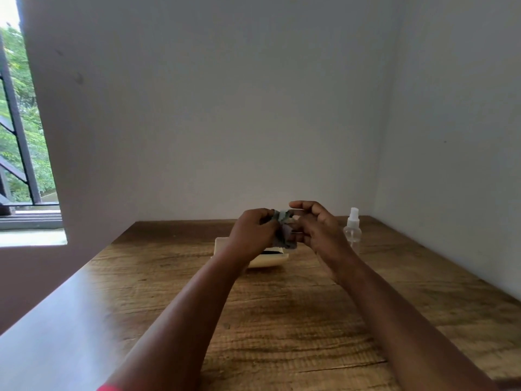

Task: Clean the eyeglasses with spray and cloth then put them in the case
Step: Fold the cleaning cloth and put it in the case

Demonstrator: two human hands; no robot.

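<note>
Room: plain white walls meeting in a corner; window (19,122) at left.
Table (282,320): rough, grained brown wood.
Left hand (252,234): raised, fingers curled, pinching the cloth.
Right hand (315,225): fingers curled round the cloth's other side.
Cloth (284,232): grey, crumpled, between both hands; eyeglasses hidden.
Case (270,259): cream, open, dark inside, beneath the hands.
Spray bottle (352,230): clear plastic, upright, just right of the hands.

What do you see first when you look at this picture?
Two hands meet above the far middle of the wooden table: the left hand and right hand hold a crumpled grey cloth between them. A clear spray bottle stands to the right, and a cream case lies below the hands.
</note>
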